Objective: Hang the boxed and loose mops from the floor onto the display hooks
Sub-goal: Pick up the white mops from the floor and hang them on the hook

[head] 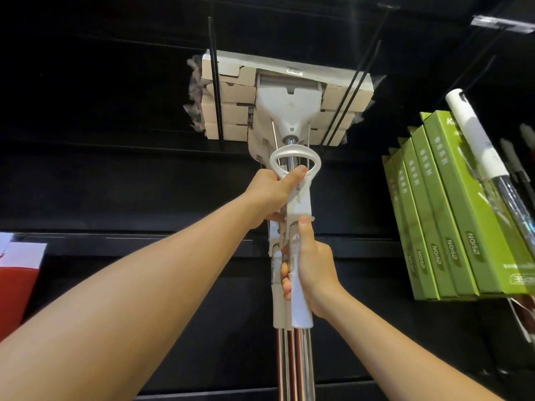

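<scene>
A white squeeze mop points up, its head between two black display hooks. Several more mop heads in cardboard sleeves are stacked behind it on those hooks. My left hand grips the mop's shaft just below its white loop handle. My right hand grips the white sleeve lower on the pole, thumb pointing up. Shiny metal poles of the mops run down out of view.
Green boxed mops hang in a row at the right, with a wrapped loose mop in front of them. A red and white package sits at the left edge. Black shelving fills the background.
</scene>
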`<action>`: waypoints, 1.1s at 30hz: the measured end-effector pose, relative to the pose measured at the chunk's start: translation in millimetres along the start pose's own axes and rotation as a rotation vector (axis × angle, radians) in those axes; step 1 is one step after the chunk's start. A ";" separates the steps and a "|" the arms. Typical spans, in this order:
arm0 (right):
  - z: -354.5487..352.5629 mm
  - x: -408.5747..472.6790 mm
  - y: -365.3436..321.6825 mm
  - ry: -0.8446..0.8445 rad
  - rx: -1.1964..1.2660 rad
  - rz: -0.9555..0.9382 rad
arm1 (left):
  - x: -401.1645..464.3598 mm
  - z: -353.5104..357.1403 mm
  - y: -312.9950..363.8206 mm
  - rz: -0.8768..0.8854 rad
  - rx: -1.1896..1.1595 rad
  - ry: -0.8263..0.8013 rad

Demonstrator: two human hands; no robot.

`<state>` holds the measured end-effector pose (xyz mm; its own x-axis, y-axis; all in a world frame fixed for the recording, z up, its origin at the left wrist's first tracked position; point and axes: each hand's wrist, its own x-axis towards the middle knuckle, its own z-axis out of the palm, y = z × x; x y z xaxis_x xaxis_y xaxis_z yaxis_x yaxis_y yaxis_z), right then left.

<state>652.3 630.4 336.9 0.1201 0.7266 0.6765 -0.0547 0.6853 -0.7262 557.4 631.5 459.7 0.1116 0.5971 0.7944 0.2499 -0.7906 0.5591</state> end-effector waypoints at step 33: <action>-7.7 25.5 -10.5 -0.009 -0.040 0.006 | 12.1 0.5 15.5 -0.026 0.002 0.045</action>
<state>663.5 641.4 360.8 0.1108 0.7313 0.6730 -0.0161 0.6784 -0.7346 563.1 626.5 477.9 0.0620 0.6105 0.7896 0.2543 -0.7747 0.5790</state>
